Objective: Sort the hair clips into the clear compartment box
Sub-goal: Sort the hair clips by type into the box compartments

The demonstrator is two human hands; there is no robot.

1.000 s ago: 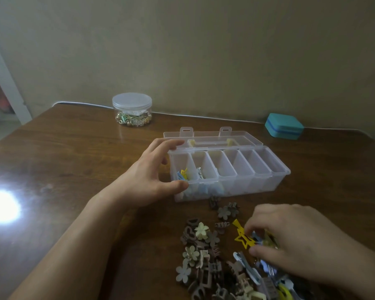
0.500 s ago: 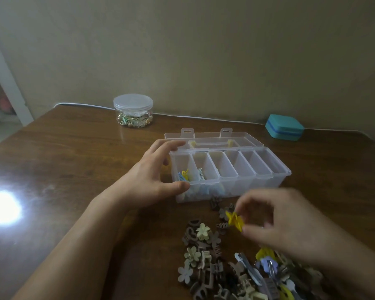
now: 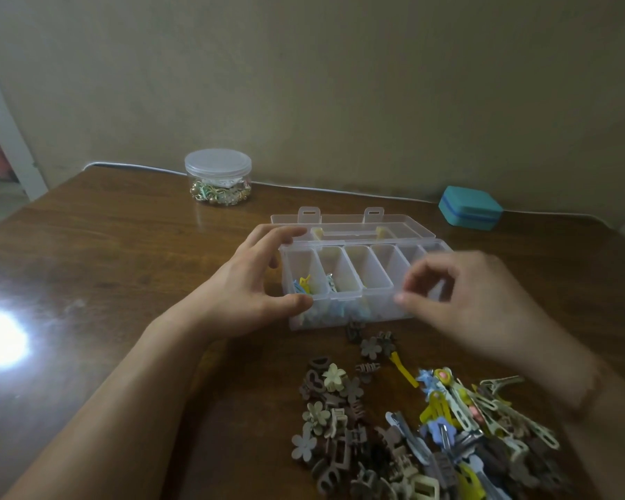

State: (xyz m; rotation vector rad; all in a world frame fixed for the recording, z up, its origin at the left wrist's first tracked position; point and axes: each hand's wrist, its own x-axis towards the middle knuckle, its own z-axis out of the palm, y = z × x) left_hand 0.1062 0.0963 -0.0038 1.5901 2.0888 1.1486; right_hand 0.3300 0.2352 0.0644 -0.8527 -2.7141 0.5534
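Two hands work the clear compartment box: left hand grips its corner, blurred right hand hovers curled, contents indiscernible, so any clip could miss, while hair clips lie piled nearby.

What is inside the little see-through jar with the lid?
The round jar holds a jumble of small gold, mint and white pieces at its bottom. They are too small to tell what they are. Its lid is on, and the pieces at the back are hidden by those in front.
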